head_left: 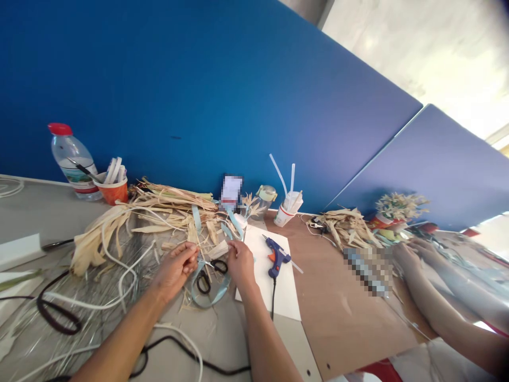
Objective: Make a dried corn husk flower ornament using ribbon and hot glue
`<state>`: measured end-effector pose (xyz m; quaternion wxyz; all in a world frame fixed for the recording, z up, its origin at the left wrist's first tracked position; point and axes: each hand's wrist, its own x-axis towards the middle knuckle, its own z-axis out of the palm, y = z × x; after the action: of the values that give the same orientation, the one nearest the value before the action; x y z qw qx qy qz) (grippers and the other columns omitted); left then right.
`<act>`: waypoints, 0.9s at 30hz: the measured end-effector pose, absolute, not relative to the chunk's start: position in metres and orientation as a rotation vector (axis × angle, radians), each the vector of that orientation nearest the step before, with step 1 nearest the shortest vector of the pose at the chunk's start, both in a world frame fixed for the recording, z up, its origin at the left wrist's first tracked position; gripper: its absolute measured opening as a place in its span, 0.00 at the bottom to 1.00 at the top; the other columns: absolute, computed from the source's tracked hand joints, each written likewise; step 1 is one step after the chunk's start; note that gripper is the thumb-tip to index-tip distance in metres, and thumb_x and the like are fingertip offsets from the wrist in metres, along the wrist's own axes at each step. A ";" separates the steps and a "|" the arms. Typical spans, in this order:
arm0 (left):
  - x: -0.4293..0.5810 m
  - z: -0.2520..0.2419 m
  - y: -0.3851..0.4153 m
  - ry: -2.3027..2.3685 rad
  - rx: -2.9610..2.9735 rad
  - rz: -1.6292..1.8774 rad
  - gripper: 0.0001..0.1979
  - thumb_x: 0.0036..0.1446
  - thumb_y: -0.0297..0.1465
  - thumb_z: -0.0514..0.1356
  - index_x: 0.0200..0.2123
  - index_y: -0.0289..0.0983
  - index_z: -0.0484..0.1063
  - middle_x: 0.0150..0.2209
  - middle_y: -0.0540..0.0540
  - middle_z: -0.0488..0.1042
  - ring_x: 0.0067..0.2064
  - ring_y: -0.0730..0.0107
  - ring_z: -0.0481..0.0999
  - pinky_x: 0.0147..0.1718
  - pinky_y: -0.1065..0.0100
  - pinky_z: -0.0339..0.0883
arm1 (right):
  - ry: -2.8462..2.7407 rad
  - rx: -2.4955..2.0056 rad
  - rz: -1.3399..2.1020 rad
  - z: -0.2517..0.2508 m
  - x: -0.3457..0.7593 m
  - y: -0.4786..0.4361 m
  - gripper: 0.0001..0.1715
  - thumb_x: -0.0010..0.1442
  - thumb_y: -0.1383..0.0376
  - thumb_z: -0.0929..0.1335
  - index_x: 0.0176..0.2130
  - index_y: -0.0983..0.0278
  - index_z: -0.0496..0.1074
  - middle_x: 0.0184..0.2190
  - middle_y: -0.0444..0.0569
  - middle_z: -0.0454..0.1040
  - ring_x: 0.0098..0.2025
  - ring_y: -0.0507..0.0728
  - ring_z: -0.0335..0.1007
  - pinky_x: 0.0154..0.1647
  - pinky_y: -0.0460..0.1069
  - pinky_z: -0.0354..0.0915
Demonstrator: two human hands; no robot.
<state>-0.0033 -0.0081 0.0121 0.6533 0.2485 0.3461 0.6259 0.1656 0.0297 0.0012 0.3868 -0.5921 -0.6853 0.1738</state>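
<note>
My left hand [177, 265] is curled, fingertips pinched on a strip of dried corn husk [175, 246]. My right hand [240, 261] is closed on a short folded husk piece [218, 249] held between the two hands. Just below them lie black-handled scissors [209, 275] on a loop of pale blue ribbon [210, 294]. A blue glue gun [276, 257] rests on a white sheet [278, 289] right of my right hand.
A heap of dried husks [159, 212] lies behind my hands. At the back stand a water bottle [73, 164], an orange cup [113, 188] and a paper cup with glue sticks [288, 207]. Cables [115, 265] cross the left. Another person's hands [405, 254] work at right.
</note>
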 end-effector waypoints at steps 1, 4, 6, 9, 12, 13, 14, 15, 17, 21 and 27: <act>-0.004 0.012 -0.008 0.781 0.560 1.418 0.10 0.45 0.30 0.67 0.23 0.33 0.68 0.19 0.54 0.64 0.17 0.87 0.54 0.17 0.81 0.50 | -1.724 -1.557 0.494 0.003 0.166 0.029 0.18 0.57 0.71 0.61 0.42 0.64 0.76 0.38 0.53 0.79 0.40 0.58 0.73 0.45 0.51 0.65; -0.004 0.011 -0.008 0.780 0.557 1.414 0.10 0.45 0.30 0.67 0.23 0.33 0.68 0.19 0.55 0.64 0.17 0.87 0.54 0.18 0.81 0.50 | -1.737 -1.656 0.603 0.007 0.169 0.026 0.19 0.58 0.69 0.61 0.45 0.63 0.75 0.32 0.50 0.80 0.35 0.57 0.75 0.39 0.49 0.65; -0.004 0.010 -0.007 0.783 0.561 1.409 0.11 0.45 0.31 0.67 0.23 0.33 0.67 0.19 0.55 0.64 0.17 0.87 0.54 0.18 0.80 0.49 | -1.781 -1.681 0.614 0.009 0.168 0.025 0.18 0.58 0.68 0.62 0.45 0.62 0.75 0.33 0.51 0.80 0.36 0.57 0.75 0.39 0.48 0.65; -0.003 0.009 -0.007 0.782 0.575 1.399 0.11 0.45 0.31 0.67 0.23 0.34 0.67 0.19 0.56 0.63 0.17 0.87 0.53 0.18 0.80 0.49 | -1.838 -1.730 0.600 0.011 0.162 0.026 0.17 0.58 0.67 0.63 0.44 0.62 0.76 0.38 0.53 0.80 0.41 0.58 0.75 0.42 0.49 0.65; -0.002 0.008 -0.009 0.784 0.589 1.389 0.11 0.46 0.32 0.67 0.23 0.34 0.68 0.18 0.57 0.62 0.16 0.87 0.53 0.18 0.79 0.50 | -1.871 -1.825 0.566 0.012 0.153 0.030 0.16 0.58 0.65 0.63 0.43 0.61 0.76 0.39 0.54 0.79 0.42 0.59 0.75 0.42 0.50 0.65; -0.001 0.009 -0.009 0.787 0.591 1.386 0.11 0.45 0.32 0.67 0.23 0.34 0.68 0.18 0.57 0.62 0.16 0.87 0.53 0.18 0.79 0.50 | -1.872 -1.866 0.542 0.013 0.150 0.032 0.15 0.58 0.64 0.64 0.43 0.61 0.76 0.38 0.55 0.79 0.41 0.60 0.75 0.41 0.51 0.65; -0.001 0.009 -0.009 0.788 0.592 1.385 0.11 0.45 0.32 0.67 0.23 0.34 0.68 0.17 0.57 0.62 0.16 0.87 0.53 0.18 0.79 0.49 | -1.872 -1.908 0.514 0.013 0.147 0.034 0.15 0.58 0.63 0.64 0.42 0.62 0.76 0.38 0.56 0.79 0.41 0.61 0.75 0.40 0.51 0.65; -0.001 0.010 -0.010 0.790 0.593 1.386 0.11 0.45 0.32 0.67 0.23 0.34 0.68 0.17 0.57 0.62 0.16 0.87 0.53 0.18 0.79 0.49 | -1.868 -1.952 0.483 0.013 0.144 0.036 0.14 0.58 0.62 0.64 0.40 0.63 0.76 0.37 0.58 0.79 0.40 0.61 0.75 0.39 0.52 0.65; -0.001 0.011 -0.010 0.793 0.599 1.390 0.12 0.44 0.33 0.68 0.22 0.34 0.68 0.18 0.57 0.62 0.16 0.87 0.53 0.18 0.79 0.48 | -1.852 -2.026 0.420 0.012 0.138 0.040 0.14 0.58 0.61 0.64 0.38 0.65 0.75 0.37 0.60 0.78 0.39 0.63 0.75 0.36 0.52 0.65; -0.001 0.012 -0.010 0.803 0.614 1.388 0.13 0.43 0.33 0.68 0.21 0.34 0.67 0.18 0.56 0.62 0.17 0.86 0.53 0.18 0.79 0.48 | -1.794 -2.053 0.373 0.007 0.131 0.043 0.11 0.56 0.69 0.62 0.38 0.65 0.71 0.36 0.59 0.77 0.37 0.62 0.75 0.34 0.51 0.64; 0.001 0.013 -0.011 0.809 0.646 1.395 0.13 0.44 0.33 0.67 0.20 0.34 0.66 0.17 0.56 0.61 0.17 0.85 0.53 0.18 0.78 0.49 | -1.535 -1.907 0.454 0.013 0.136 0.038 0.14 0.55 0.69 0.61 0.42 0.64 0.68 0.30 0.52 0.78 0.32 0.59 0.75 0.32 0.50 0.64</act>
<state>0.0006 -0.0114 0.0130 0.6460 0.2838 0.3554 0.6131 0.1359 0.0384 0.0127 0.3201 -0.7257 -0.5840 0.1727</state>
